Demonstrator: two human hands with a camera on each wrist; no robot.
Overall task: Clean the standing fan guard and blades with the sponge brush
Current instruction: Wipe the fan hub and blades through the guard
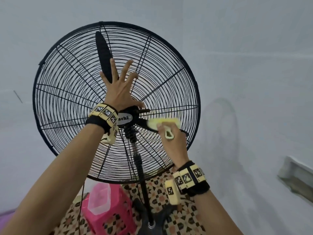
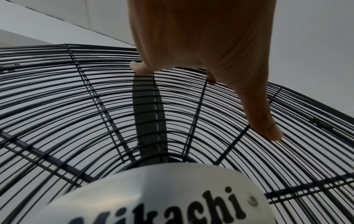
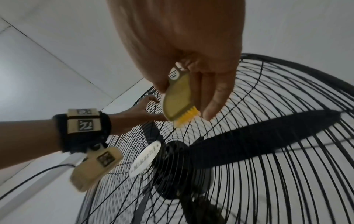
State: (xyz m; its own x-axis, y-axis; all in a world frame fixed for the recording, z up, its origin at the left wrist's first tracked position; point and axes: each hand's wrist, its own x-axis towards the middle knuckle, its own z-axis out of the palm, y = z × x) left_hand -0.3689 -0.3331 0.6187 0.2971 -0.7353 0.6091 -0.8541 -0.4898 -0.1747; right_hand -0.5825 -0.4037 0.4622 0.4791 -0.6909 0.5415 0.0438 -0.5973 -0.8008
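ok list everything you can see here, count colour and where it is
fan guard: one, black wire, round, front of the standing fan
blades: two clearly visible, black, behind the guard
badge: one, silver with black lettering, guard's centre
fan pole: one, black, below the guard
sponge brush: one, yellow, against the guard right of the badge
stool: one, pink, on the floor beside the pole
container: one, clear plastic, on the stool
floor: patterned tiles
wall: pale grey, behind the fan
wristbands: two, black with cream tags
left hand: fingers spread, flat on the guard
right hand: holds the sponge brush
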